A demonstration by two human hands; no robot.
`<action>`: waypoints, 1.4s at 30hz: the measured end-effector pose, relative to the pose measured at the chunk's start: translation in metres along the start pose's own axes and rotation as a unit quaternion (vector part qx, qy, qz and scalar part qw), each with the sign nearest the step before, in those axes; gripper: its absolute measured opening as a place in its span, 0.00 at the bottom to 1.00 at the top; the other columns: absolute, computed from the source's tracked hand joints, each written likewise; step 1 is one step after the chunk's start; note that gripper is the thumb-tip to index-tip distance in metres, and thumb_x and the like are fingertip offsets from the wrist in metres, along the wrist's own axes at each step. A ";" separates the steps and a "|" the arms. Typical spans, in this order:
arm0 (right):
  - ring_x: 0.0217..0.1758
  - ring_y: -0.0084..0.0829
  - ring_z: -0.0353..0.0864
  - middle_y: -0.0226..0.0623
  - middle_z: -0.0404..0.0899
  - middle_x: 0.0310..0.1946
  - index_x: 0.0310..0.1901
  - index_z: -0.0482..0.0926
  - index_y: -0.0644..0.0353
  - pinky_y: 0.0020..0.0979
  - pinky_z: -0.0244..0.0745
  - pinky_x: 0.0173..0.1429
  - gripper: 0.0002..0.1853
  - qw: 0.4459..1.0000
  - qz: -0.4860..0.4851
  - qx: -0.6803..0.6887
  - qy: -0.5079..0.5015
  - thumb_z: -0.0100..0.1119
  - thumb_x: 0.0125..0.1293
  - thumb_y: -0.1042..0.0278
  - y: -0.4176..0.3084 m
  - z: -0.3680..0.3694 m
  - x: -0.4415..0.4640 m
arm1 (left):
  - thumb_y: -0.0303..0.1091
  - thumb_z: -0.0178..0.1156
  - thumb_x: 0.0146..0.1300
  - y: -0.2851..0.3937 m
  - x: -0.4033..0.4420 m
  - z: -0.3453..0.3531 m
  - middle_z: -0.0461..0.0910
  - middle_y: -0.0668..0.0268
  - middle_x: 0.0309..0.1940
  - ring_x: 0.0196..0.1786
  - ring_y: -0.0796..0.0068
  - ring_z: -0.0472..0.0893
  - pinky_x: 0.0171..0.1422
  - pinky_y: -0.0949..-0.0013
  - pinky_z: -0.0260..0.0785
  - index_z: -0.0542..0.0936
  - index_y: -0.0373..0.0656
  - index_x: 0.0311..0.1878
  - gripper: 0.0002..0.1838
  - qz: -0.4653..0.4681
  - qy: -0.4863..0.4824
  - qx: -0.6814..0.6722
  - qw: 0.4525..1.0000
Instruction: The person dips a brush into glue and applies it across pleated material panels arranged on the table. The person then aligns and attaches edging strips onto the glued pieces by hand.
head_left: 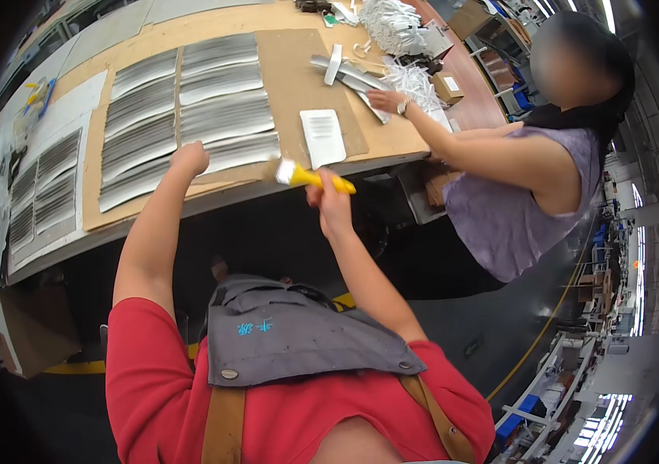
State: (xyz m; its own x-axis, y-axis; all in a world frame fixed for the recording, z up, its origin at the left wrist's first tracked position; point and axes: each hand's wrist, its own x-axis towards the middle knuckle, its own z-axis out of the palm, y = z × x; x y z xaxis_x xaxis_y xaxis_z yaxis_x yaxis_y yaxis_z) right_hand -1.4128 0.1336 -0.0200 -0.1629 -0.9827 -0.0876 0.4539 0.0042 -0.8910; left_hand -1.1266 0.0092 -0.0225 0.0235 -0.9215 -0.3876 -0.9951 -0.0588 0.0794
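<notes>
My right hand (333, 205) grips a paintbrush (315, 179) by its yellow handle, in front of the table's near edge. The brush's pale end points left and its bristles are blurred. My left hand (190, 159) is closed, at the near edge of the grey strips (225, 112). The strips lie overlapped in rows, in two columns on a brown board (295, 73). What the left fingers hold, if anything, is hidden. Right of the strips lies a white card with printed lines (322, 138).
A co-worker (527, 166) stands at the right, one hand (388, 100) over grey strips with a white band (353, 76). Behind are a white bundle (391, 27) and a small carton (447, 87). More strips (47, 182) lie at the left. The table's front edge (229, 193) runs before me.
</notes>
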 end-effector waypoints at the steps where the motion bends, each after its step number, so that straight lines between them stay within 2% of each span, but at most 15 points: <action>1: 0.19 0.19 0.69 0.29 0.70 0.18 0.38 0.74 0.59 0.22 0.65 0.25 0.12 0.998 0.051 -0.020 0.041 0.51 0.68 0.58 -0.002 0.029 0.018 | 0.45 0.49 0.62 -0.008 -0.009 -0.002 0.78 0.53 0.49 0.52 0.53 0.77 0.54 0.55 0.70 0.73 0.44 0.55 0.22 -0.007 -0.015 0.016 1.000; 2: 0.23 0.22 0.75 0.32 0.75 0.22 0.39 0.74 0.59 0.23 0.71 0.29 0.13 0.996 0.068 -0.025 0.045 0.50 0.68 0.57 0.010 0.046 0.044 | 0.45 0.50 0.61 -0.019 -0.023 0.005 0.79 0.51 0.46 0.51 0.51 0.77 0.53 0.55 0.70 0.79 0.40 0.46 0.19 -0.004 -0.005 -0.005 1.000; 5: 0.25 0.26 0.78 0.36 0.78 0.26 0.43 0.72 0.58 0.27 0.74 0.30 0.17 0.988 0.151 0.005 0.028 0.47 0.68 0.52 0.030 0.089 0.111 | 0.44 0.49 0.61 -0.058 -0.043 0.050 0.77 0.46 0.45 0.51 0.47 0.75 0.54 0.52 0.67 0.78 0.37 0.45 0.20 0.033 -0.031 -0.081 0.996; 6: 0.24 0.26 0.78 0.36 0.79 0.27 0.43 0.71 0.58 0.28 0.74 0.30 0.16 0.989 0.145 -0.010 0.028 0.46 0.68 0.52 0.037 0.097 0.126 | 0.44 0.48 0.62 -0.069 -0.058 0.061 0.78 0.46 0.44 0.51 0.45 0.75 0.55 0.52 0.66 0.78 0.37 0.42 0.19 0.075 -0.024 -0.116 0.990; 7: 0.22 0.26 0.78 0.37 0.79 0.26 0.40 0.72 0.59 0.28 0.74 0.28 0.16 0.987 0.149 -0.008 0.053 0.47 0.68 0.53 0.040 0.109 0.134 | 0.44 0.49 0.62 -0.093 -0.059 0.097 0.78 0.47 0.43 0.50 0.46 0.75 0.55 0.52 0.66 0.78 0.36 0.41 0.19 0.120 0.037 -0.190 0.974; 8: 0.21 0.26 0.78 0.36 0.79 0.24 0.37 0.73 0.60 0.27 0.73 0.26 0.16 0.988 0.147 -0.003 0.035 0.48 0.67 0.53 0.044 0.118 0.136 | 0.43 0.50 0.62 -0.101 -0.088 0.087 0.78 0.46 0.41 0.49 0.46 0.76 0.54 0.52 0.67 0.78 0.37 0.41 0.18 0.140 0.015 -0.181 0.973; 10: 0.24 0.27 0.79 0.36 0.80 0.26 0.39 0.74 0.59 0.28 0.75 0.32 0.16 0.992 0.126 -0.001 0.026 0.46 0.68 0.53 0.044 0.142 0.106 | 0.43 0.52 0.62 -0.150 -0.118 0.132 0.78 0.46 0.38 0.46 0.46 0.77 0.50 0.54 0.69 0.79 0.37 0.42 0.18 0.166 0.029 -0.258 0.951; 11: 0.22 0.27 0.79 0.36 0.80 0.24 0.38 0.74 0.59 0.27 0.75 0.29 0.15 0.989 0.142 0.007 0.033 0.48 0.67 0.54 0.057 0.147 0.094 | 0.43 0.53 0.61 -0.172 -0.141 0.143 0.78 0.46 0.38 0.45 0.47 0.78 0.48 0.56 0.70 0.78 0.37 0.42 0.17 0.130 -0.034 -0.268 0.954; 12: 0.20 0.26 0.78 0.36 0.79 0.23 0.37 0.74 0.60 0.26 0.74 0.26 0.14 0.986 0.160 0.013 0.038 0.49 0.66 0.55 0.073 0.151 0.083 | 0.42 0.53 0.62 -0.205 -0.158 0.177 0.78 0.46 0.36 0.43 0.47 0.78 0.47 0.57 0.71 0.79 0.37 0.41 0.16 0.105 -0.048 -0.274 0.955; 15: 0.21 0.24 0.78 0.35 0.79 0.23 0.40 0.75 0.56 0.27 0.75 0.29 0.14 0.968 0.239 0.057 0.055 0.48 0.65 0.54 0.111 0.166 0.051 | 0.40 0.54 0.59 -0.273 -0.229 0.218 0.78 0.45 0.34 0.43 0.46 0.78 0.47 0.54 0.71 0.80 0.37 0.40 0.16 0.058 -0.096 -0.226 0.967; 18: 0.21 0.22 0.76 0.33 0.78 0.22 0.41 0.76 0.56 0.25 0.73 0.30 0.13 0.961 0.257 0.087 0.056 0.47 0.65 0.58 0.123 0.189 0.030 | 0.40 0.54 0.58 -0.309 -0.250 0.232 0.78 0.45 0.34 0.43 0.46 0.78 0.47 0.54 0.71 0.80 0.37 0.40 0.15 0.005 -0.161 -0.233 0.959; 22: 0.21 0.21 0.75 0.32 0.77 0.21 0.40 0.76 0.56 0.24 0.73 0.31 0.12 0.955 0.277 0.099 0.041 0.48 0.65 0.59 0.137 0.233 0.042 | 0.40 0.54 0.58 -0.345 -0.223 0.224 0.78 0.45 0.35 0.43 0.46 0.78 0.47 0.54 0.70 0.79 0.37 0.40 0.15 -0.021 -0.187 -0.251 0.950; 32: 0.18 0.18 0.71 0.30 0.76 0.19 0.39 0.76 0.57 0.20 0.70 0.26 0.11 0.950 0.265 0.162 -0.006 0.47 0.65 0.60 0.175 0.371 0.131 | 0.39 0.55 0.57 -0.383 -0.070 0.157 0.78 0.45 0.36 0.44 0.47 0.78 0.48 0.54 0.70 0.79 0.38 0.41 0.15 0.005 -0.198 -0.272 0.942; 38: 0.17 0.19 0.70 0.31 0.75 0.18 0.39 0.75 0.58 0.21 0.68 0.24 0.12 0.934 0.295 0.188 -0.068 0.45 0.66 0.60 0.205 0.464 0.152 | 0.38 0.55 0.56 -0.416 -0.017 0.127 0.78 0.45 0.37 0.44 0.47 0.78 0.49 0.54 0.70 0.79 0.38 0.42 0.15 0.012 -0.222 -0.257 0.941; 42: 0.17 0.20 0.70 0.32 0.74 0.18 0.40 0.74 0.58 0.22 0.68 0.24 0.12 0.946 0.275 0.168 -0.046 0.45 0.66 0.60 0.215 0.498 0.154 | 0.37 0.55 0.56 -0.453 -0.002 0.117 0.78 0.45 0.37 0.44 0.47 0.78 0.49 0.54 0.70 0.79 0.38 0.42 0.15 0.030 -0.233 -0.251 0.939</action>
State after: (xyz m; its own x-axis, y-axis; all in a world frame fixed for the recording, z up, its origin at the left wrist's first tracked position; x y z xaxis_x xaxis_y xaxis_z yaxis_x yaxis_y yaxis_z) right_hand -0.9045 -0.1093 -0.0030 0.2477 -0.8611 -0.4440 0.7032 0.4751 -0.5290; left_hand -0.6874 0.0827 -0.1652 -0.1923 -0.6671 -0.7197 -0.8196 -0.2942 0.4917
